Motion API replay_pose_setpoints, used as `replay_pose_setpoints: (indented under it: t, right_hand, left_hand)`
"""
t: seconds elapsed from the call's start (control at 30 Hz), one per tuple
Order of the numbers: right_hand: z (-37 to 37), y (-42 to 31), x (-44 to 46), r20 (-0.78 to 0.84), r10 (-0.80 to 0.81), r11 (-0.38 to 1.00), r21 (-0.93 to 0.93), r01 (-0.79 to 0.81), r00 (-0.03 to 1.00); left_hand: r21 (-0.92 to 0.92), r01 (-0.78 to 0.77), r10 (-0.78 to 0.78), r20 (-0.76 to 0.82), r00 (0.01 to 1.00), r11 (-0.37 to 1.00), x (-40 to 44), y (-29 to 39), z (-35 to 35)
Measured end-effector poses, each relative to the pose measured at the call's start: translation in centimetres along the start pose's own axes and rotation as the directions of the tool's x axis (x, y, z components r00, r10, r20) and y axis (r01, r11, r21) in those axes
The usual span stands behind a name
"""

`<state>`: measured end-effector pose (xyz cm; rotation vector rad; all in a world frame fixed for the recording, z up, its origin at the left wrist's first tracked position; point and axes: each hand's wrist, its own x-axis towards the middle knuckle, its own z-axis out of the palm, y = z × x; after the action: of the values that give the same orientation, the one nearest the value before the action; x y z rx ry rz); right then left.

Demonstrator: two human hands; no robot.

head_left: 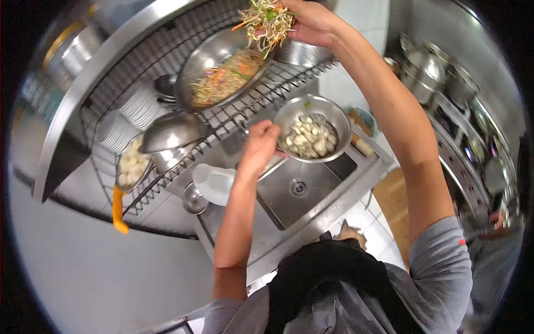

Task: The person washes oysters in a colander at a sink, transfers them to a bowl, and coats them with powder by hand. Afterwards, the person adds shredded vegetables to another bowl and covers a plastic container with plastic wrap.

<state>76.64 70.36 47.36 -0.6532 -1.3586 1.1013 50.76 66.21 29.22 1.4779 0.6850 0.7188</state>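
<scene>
My left hand point(262, 146) is closed on the near left rim of a metal bowl point(285, 113) above the sink. Pale, sliced pieces of food point(310, 137), perhaps mushrooms, lie in this bowl. Higher up, my right hand point(311, 23) grips a clump of bean sprouts point(268, 25) mixed with orange and green shreds. Some strands hang down from its fingers. Below and to the left of that hand, a large metal bowl point(192, 67) rests tilted on the wire rack, with more of the sprout mix point(231, 80) inside.
The sink point(297, 195) has a drain in its basin. On the wire rack point(222, 131) are stacked white plates point(139, 106), an overturned metal bowl point(173, 133) and an orange-handled pan point(119, 209) of white chunks. A white plastic jug point(214, 183) stands beside the sink. Pots point(425, 72) stand at right.
</scene>
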Motion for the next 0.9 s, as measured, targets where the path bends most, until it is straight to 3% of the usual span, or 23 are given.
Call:
replay_pose_setpoints:
  t: [0.07, 0.13, 0.23, 0.3, 0.43, 0.47, 0.5, 0.6, 0.7, 0.73, 0.77, 0.83, 0.9]
  right_hand:
    - [2.4, -1.2, -7.4, -0.099, 0.022, 0.996, -0.088, -0.031, 0.995]
    - [5.1, -0.5, -13.7, -0.229, 0.087, 0.888, -0.423, -0.180, 0.970]
    - [8.7, 1.3, -22.2, -0.321, 0.229, 0.543, -0.741, -0.394, 0.919]
    - [10.3, 2.1, -26.8, -0.406, 0.274, 0.193, -0.865, -0.463, 0.872]
    - [12.1, 4.3, -35.8, -0.604, 0.082, 0.040, -0.793, -0.608, 0.793]
    - [13.2, 5.7, -37.8, -0.681, 0.074, 0.033, -0.728, -0.685, 0.728]
    - [13.7, 7.9, -40.8, -0.685, -0.030, 0.034, -0.728, -0.684, 0.728]
    - [17.6, 8.7, -47.4, -0.765, -0.089, 0.194, -0.641, -0.742, 0.638]
    - [21.9, 6.7, -54.6, -0.799, -0.256, 0.141, -0.588, -0.797, 0.544]
    - [23.6, 6.9, -57.1, -0.853, -0.241, 0.097, -0.496, -0.863, 0.464]
    - [25.1, 8.5, -59.4, -0.904, -0.237, 0.121, -0.392, -0.912, 0.357]
    - [27.4, 11.3, -63.1, -0.954, -0.160, 0.128, -0.275, -0.953, 0.254]
    - [30.5, 12.6, -67.1, -0.933, -0.337, 0.052, -0.153, -0.987, 0.127]
  left_hand:
    - [-0.002, -0.013, 0.013, 0.075, 0.997, 1.000, -0.3, 1.3, 0.4]
    - [-0.026, 0.004, 0.000, 0.145, 0.989, 1.000, -0.1, 1.8, 0.8]
    - [0.030, -0.022, 0.014, 0.232, 0.973, 0.999, 0.2, -0.2, 2.0]
    - [0.025, 0.002, -0.010, 0.333, 0.943, 1.000, -0.4, -2.1, 3.9]
    - [0.005, 0.093, -0.083, 0.498, 0.863, 0.996, -3.0, -6.4, 9.4]
    - [-0.003, 0.115, -0.095, 0.550, 0.830, 0.993, -3.5, -8.0, 10.6]
    - [-0.006, 0.134, -0.104, 0.601, 0.792, 0.991, -4.2, -9.6, 12.3]
    - [0.079, 0.051, -0.093, 0.739, 0.667, 0.996, -7.1, -13.7, 17.5]
    - [0.088, -0.006, -0.070, 0.839, 0.540, 0.996, -10.2, -17.7, 21.5]
    - [0.077, -0.003, -0.066, 0.871, 0.486, 0.997, -11.9, -18.8, 23.6]
    - [0.154, 0.116, -0.190, 0.868, 0.458, 0.981, -14.6, -18.2, 25.4]
    - [0.146, 0.104, -0.170, 0.941, 0.294, 0.984, -17.7, -21.6, 29.0]
    - [0.108, -0.042, -0.099, 0.980, 0.172, 0.993, -21.6, -25.0, 32.5]
